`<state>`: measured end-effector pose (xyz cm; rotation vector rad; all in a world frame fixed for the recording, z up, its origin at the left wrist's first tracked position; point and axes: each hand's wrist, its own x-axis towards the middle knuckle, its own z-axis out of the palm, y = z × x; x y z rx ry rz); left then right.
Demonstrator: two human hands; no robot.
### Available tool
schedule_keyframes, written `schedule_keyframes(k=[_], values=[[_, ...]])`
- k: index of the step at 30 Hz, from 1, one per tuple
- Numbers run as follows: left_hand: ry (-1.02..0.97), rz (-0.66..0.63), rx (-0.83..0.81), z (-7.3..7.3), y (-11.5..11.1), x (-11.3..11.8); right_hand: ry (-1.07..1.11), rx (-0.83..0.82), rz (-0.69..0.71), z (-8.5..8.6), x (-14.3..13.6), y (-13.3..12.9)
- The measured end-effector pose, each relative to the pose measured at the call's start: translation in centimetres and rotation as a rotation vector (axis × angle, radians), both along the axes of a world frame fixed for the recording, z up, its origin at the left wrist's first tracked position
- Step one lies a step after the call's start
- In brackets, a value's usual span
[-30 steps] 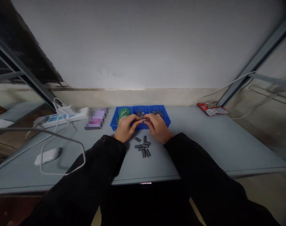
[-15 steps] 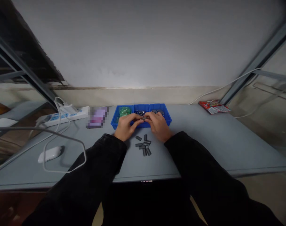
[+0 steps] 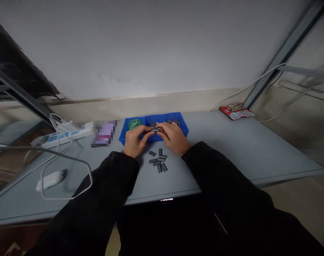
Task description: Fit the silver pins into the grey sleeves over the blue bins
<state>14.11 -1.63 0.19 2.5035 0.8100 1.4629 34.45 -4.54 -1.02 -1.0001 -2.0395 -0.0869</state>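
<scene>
Between the fingertips of both hands is a small dark grey piece (image 3: 155,130), partly covered by the fingers. My left hand (image 3: 135,141) pinches its left end, and my right hand (image 3: 174,138) grips its right end. Just behind and below the hands stands a blue three-part bin (image 3: 187,129). Its left compartment holds green items (image 3: 134,123), the middle one small shiny metal pins (image 3: 152,124), and the right one grey pieces (image 3: 175,122). On the table in front of the hands lie several short dark grey pieces (image 3: 159,160) in a loose cluster.
A grey table (image 3: 217,153) carries everything. On the left are a white power strip (image 3: 71,134) with cables, a blurred-out phone (image 3: 104,134) and a white earbud case (image 3: 50,180). A red packet (image 3: 236,112) lies at the back right by a metal post.
The view has turned slightly, shifting everything a little left. Both hands stay together over the bin; the right fingers have shifted on the grey piece, which shows more now.
</scene>
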Motion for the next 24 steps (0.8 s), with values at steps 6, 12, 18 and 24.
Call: schedule_keyframes(k=[6,12,18,24], values=[[0.023,-0.017,-0.012,0.2,-0.2,0.1,-0.043,0.028,0.013,0.1,0.1,0.0],[0.020,-0.059,-0.014,0.3,-0.2,0.0,-0.058,0.076,-0.021,-0.1,0.0,0.2],[0.023,-0.088,-0.013,0.0,-0.3,-0.1,-0.075,0.065,-0.040,-0.6,-0.1,0.4],[0.027,-0.055,-0.007,0.4,-0.6,-0.2,-0.034,0.012,-0.109,0.8,1.9,0.8]])
